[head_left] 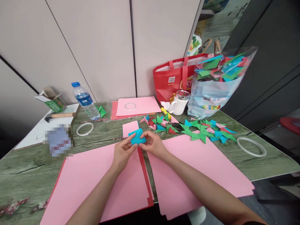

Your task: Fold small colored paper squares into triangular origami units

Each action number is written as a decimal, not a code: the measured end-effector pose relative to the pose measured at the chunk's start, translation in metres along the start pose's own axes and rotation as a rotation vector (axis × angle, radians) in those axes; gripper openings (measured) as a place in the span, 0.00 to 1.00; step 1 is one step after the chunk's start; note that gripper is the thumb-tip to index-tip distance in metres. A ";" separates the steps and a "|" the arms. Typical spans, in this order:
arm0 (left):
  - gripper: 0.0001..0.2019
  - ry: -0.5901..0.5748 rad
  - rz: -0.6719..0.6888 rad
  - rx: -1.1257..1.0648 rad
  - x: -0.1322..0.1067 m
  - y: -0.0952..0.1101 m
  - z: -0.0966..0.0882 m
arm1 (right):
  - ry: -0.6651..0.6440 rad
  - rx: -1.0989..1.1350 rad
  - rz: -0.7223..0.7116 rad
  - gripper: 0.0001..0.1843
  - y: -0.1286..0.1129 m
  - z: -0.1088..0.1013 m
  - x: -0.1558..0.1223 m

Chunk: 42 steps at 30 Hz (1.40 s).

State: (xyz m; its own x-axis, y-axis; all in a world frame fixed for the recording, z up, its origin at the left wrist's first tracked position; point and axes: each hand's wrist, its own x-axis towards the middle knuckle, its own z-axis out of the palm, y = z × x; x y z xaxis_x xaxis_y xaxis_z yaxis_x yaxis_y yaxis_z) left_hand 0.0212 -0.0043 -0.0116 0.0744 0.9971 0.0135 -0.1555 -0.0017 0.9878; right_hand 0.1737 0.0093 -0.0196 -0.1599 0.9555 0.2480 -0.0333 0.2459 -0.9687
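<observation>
Fingers (132,140) of both hands pinch one folded blue paper (135,139): left hand (123,151) on its left edge, right hand (153,145) on its right. Grip looks light, thumbs toward the lower edge.

Largest first: green wood-look bench (21,172), runs up to pale panels. Two big pink stacks lie on it side by side, narrow gap between; left stack (86,175) has red showing along its edges, right stack (201,153) sits under the right forearm. Red bag (161,84) stands at the back, right of centre. Clear bag (206,97), filled with coloured folded pieces, stands upright just right of it. Rear pink stack (145,104) lies flat by the panels, red sheet below. Water bottle (85,100), blue cap on, stands left of that. Opened green box (54,104) is further left. White lidded mug (180,104) in front of red bag. Hammer (62,115) lies on a white sheet (32,134), far left. Paper wreath (198,136) overlaps the right stack's far edge; loose folded pieces (164,120) heaped left of it. Small pink square (128,127) lies just beyond the blue paper, partly hidden by it. Yellow tube (165,113) by the mug.
</observation>
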 end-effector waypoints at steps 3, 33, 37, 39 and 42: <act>0.29 0.008 0.001 -0.008 0.000 0.000 0.000 | 0.003 0.020 -0.001 0.11 0.004 0.000 0.001; 0.13 0.026 0.081 0.255 0.000 0.019 0.000 | 0.055 -0.059 -0.097 0.05 -0.004 -0.009 0.006; 0.10 0.028 0.103 0.160 0.000 0.016 0.001 | 0.065 0.065 -0.136 0.05 -0.004 -0.009 0.007; 0.09 0.067 0.154 0.198 0.000 0.015 0.000 | 0.040 0.119 -0.121 0.03 -0.004 -0.008 0.006; 0.07 0.068 0.235 0.292 0.001 0.016 -0.003 | -0.027 0.165 -0.048 0.04 -0.003 -0.007 0.005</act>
State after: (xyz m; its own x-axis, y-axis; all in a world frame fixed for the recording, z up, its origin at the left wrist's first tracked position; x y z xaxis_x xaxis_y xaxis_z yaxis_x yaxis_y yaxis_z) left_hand 0.0162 -0.0030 0.0034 0.0028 0.9698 0.2439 0.1277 -0.2422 0.9618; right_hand 0.1795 0.0145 -0.0158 -0.1806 0.9379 0.2961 -0.2023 0.2592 -0.9444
